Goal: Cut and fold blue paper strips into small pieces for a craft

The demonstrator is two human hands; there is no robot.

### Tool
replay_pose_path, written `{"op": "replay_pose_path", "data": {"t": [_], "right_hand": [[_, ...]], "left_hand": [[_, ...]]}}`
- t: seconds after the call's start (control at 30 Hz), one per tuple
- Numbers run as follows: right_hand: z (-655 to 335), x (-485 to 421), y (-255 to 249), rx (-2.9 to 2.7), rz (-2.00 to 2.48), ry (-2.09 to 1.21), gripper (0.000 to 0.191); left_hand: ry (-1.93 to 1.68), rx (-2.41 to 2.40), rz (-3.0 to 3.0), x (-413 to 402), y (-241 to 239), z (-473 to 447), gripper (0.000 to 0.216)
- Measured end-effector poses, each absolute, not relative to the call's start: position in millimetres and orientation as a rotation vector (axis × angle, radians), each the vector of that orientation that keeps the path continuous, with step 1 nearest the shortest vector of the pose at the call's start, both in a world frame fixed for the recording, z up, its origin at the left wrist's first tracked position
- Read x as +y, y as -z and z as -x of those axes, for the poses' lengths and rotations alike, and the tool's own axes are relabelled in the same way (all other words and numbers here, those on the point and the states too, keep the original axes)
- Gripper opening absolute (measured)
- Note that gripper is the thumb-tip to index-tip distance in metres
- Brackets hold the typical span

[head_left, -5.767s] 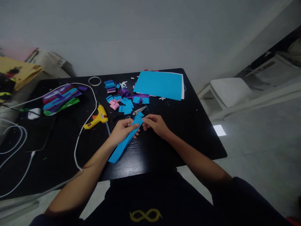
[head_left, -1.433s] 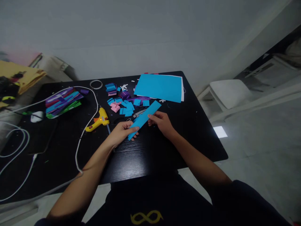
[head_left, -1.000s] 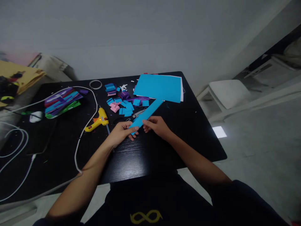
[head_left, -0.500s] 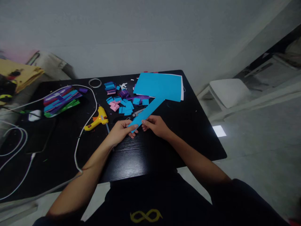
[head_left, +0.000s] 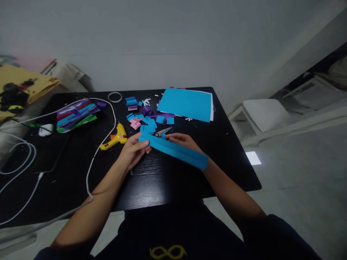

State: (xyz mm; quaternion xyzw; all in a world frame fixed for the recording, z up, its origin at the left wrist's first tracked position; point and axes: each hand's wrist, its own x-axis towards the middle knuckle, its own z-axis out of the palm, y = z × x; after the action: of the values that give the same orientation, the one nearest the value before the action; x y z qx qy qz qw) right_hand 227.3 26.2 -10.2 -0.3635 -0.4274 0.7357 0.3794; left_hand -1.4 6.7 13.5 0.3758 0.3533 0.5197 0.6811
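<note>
I find the black table (head_left: 230,159) filling the middle of my view, with a white chair (head_left: 262,113) standing on the floor to its right. On the far right of the tabletop lies a large blue sheet (head_left: 187,104), with a white edge showing beneath it.

The blue strip (head_left: 176,150) is at the near middle, above the table. My left hand (head_left: 134,148) grips its left end, thumb on top and fingers beneath. My right hand (head_left: 187,141) lies partly behind the strip, its fingers curled; I cannot tell whether it holds anything.

Change noted: half a second ago the strip slanted away to the far right, reaching the blue sheet. Now it runs towards the near right and passes in front of my right wrist, its free end blurred. I judge that the strip is being turned or shifted in my grip, with its position not yet settled.

Further left, a bundle of coloured strips (head_left: 76,113) lies within the loop of a white cable. The yellow glue gun (head_left: 118,138) rests left of my left hand, untouched. The scissors (head_left: 164,131) lie just beyond the strip, also untouched. Smallest are the blue cut pieces (head_left: 149,124) and pink cut pieces (head_left: 135,123), beyond my left hand.
</note>
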Motion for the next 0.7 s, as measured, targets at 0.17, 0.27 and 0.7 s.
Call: {"op": "replay_pose_path", "data": {"t": [0.17, 0.27, 0.7], "right_hand": [[-224, 28, 12, -0.884, 0.927, -1.974, 0.038], [-215, 21, 13, -0.93, 0.897, -1.99, 0.039], [-211, 15, 14, -1.161, 1.026, -1.694, 0.03]], "left_hand": [[-1.124, 0.904, -0.853, 7, -9, 1, 0.03], [-1.013, 1.02, -1.004, 6, -5, -3, 0.029], [-1.029, 1.172, -1.591, -8, 5, -14, 0.031]]}}
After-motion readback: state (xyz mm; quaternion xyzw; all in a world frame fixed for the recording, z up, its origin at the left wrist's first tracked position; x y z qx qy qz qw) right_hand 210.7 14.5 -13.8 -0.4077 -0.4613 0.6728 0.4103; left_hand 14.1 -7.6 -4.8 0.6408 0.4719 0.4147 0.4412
